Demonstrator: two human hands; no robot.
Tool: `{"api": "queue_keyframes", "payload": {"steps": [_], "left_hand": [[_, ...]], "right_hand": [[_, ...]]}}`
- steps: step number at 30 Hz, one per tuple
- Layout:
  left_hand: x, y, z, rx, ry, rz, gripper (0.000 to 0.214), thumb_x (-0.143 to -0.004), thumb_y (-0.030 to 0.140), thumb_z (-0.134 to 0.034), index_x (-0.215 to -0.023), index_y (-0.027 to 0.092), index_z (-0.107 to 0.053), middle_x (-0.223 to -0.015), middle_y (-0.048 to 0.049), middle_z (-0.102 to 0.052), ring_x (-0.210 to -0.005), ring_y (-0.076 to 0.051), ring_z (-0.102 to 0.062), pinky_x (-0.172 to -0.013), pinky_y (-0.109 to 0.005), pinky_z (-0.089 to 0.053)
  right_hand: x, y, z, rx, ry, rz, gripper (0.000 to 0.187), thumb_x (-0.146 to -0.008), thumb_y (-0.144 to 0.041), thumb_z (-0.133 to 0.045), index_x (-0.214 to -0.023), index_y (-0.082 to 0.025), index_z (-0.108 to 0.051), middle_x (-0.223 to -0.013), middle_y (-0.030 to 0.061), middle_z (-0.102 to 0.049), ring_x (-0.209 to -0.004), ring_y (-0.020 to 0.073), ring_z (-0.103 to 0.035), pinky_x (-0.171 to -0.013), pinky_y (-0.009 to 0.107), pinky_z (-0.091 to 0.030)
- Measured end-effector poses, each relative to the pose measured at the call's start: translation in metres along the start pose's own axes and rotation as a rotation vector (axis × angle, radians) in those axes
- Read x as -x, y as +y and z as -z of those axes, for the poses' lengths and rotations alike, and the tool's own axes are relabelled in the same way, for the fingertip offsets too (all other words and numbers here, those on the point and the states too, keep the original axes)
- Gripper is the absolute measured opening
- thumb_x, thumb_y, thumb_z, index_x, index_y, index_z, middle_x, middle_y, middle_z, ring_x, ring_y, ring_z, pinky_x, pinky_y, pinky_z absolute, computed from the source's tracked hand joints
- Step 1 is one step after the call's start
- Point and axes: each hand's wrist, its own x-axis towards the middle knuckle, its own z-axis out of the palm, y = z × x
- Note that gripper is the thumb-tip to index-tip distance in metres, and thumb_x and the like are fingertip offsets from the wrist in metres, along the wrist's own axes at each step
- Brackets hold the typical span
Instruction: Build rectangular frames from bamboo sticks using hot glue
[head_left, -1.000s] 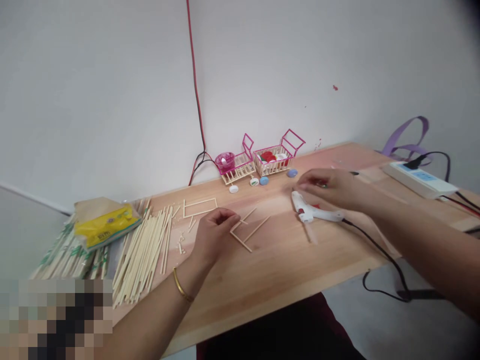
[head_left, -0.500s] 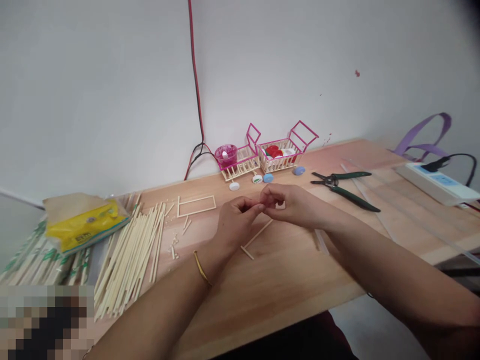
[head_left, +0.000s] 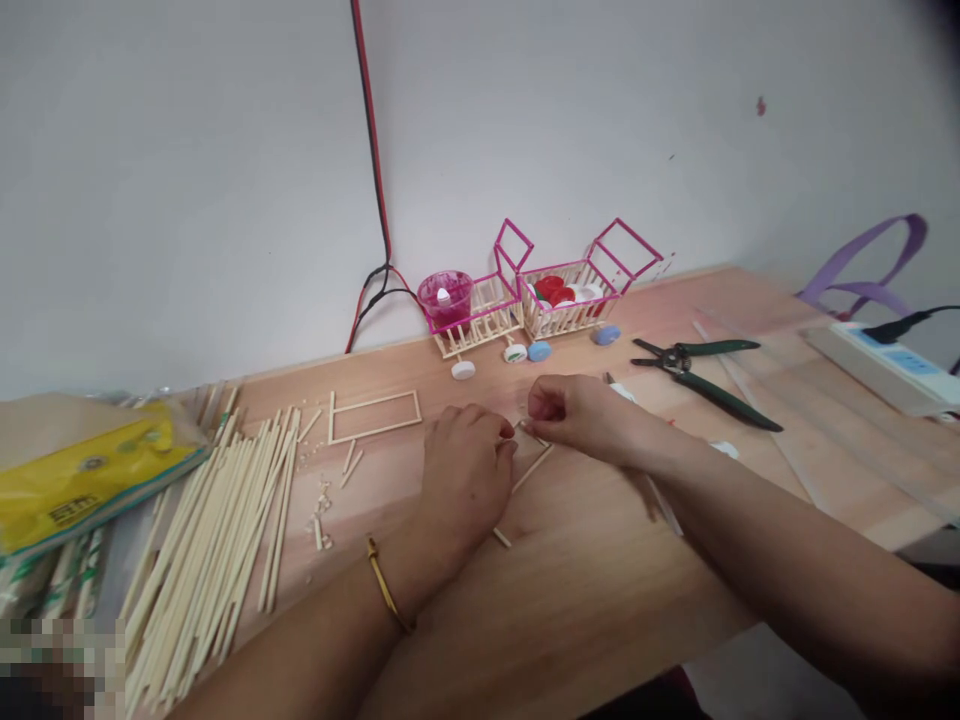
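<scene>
1. Sticks (head_left: 534,467): I find them on the table (head_left: 592,585), between the hands and partly covered by them.
2. Left hand (head_left: 466,475): half curled over the sticks; I cannot tell whether it grips any.
3. Right hand (head_left: 576,415): thumb and fingertips nearly together at a stick's end; hold unconfirmed from my view.
4. Glue gun (head_left: 622,391): mostly hidden behind the right hand. Cutters (head_left: 679,362): beyond, handles spread.
5. Frame (head_left: 375,430): flat, left of the left hand; stick pile (head_left: 217,540) farther left.
6. Left cart (head_left: 484,338), right cart (head_left: 574,322): upright, near the wall (head_left: 225,200).
</scene>
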Motion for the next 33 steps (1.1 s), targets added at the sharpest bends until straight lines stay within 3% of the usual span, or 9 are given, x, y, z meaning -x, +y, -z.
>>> {"api": "queue_keyframes", "payload": {"steps": [5, 12, 21, 24, 28, 33], "left_hand": [[-0.001, 0.0, 0.002, 0.015, -0.01, 0.025, 0.018, -0.078, 0.025, -0.06, -0.095, 0.019, -0.062, -0.097, -0.0041, -0.065, -0.096, -0.023, -0.052, -0.087, -0.04, -0.039], [0.007, 0.008, -0.001, 0.022, -0.031, 0.032, 0.054, -0.067, 0.043, -0.071, -0.112, 0.019, -0.051, -0.109, -0.007, -0.061, -0.104, -0.028, -0.049, -0.086, -0.042, -0.039], [0.011, 0.007, -0.008, -0.067, -0.034, -0.023, 0.049, -0.068, 0.032, -0.071, -0.11, 0.02, -0.049, -0.107, -0.0092, -0.06, -0.102, -0.03, -0.049, -0.084, -0.044, -0.038], [0.01, 0.008, -0.007, -0.066, -0.048, -0.018, 0.046, -0.068, 0.03, -0.07, -0.108, 0.02, -0.05, -0.106, -0.0089, -0.06, -0.101, -0.03, -0.05, -0.082, -0.043, -0.038], [0.009, 0.009, -0.007, -0.048, -0.061, -0.019, 0.048, -0.07, 0.029, -0.068, -0.113, 0.021, -0.048, -0.11, -0.008, -0.06, -0.102, -0.029, -0.049, -0.084, -0.043, -0.037], [0.01, 0.009, -0.005, -0.035, -0.056, -0.024, 0.046, -0.071, 0.026, -0.066, -0.112, 0.02, -0.048, -0.108, -0.0073, -0.061, -0.102, -0.028, -0.05, -0.084, -0.043, -0.038]], "right_hand": [[-0.001, -0.002, -0.002, 0.066, 0.003, -0.005, 0.009, -0.069, -0.023, -0.06, -0.068, -0.02, -0.051, -0.063, -0.0024, -0.058, -0.058, 0.0123, -0.05, -0.052, 0.024, -0.036], [-0.001, 0.0, -0.005, 0.141, 0.042, 0.012, 0.009, -0.069, -0.023, -0.061, -0.067, -0.021, -0.052, -0.063, -0.0022, -0.059, -0.058, 0.013, -0.052, -0.052, 0.025, -0.034], [0.002, 0.005, 0.005, 0.181, 0.014, 0.097, 0.011, -0.076, -0.028, -0.055, -0.068, -0.021, -0.055, -0.064, -0.0011, -0.06, -0.059, 0.013, -0.051, -0.054, 0.025, -0.034], [0.005, 0.009, 0.014, 0.179, -0.094, 0.153, 0.009, -0.076, -0.026, -0.056, -0.082, -0.021, -0.06, -0.075, 0.0001, -0.063, -0.066, 0.0144, -0.055, -0.059, 0.026, -0.039], [0.006, 0.013, 0.021, 0.169, -0.209, 0.356, 0.046, -0.068, -0.015, -0.06, -0.113, -0.022, -0.057, -0.112, 0.0062, -0.059, -0.101, 0.02, -0.054, -0.085, 0.032, -0.041], [0.003, 0.017, 0.022, 0.192, -0.242, 0.418, 0.045, -0.071, -0.017, -0.062, -0.115, -0.024, -0.059, -0.11, 0.0058, -0.057, -0.105, 0.0202, -0.051, -0.09, 0.033, -0.038]]}}
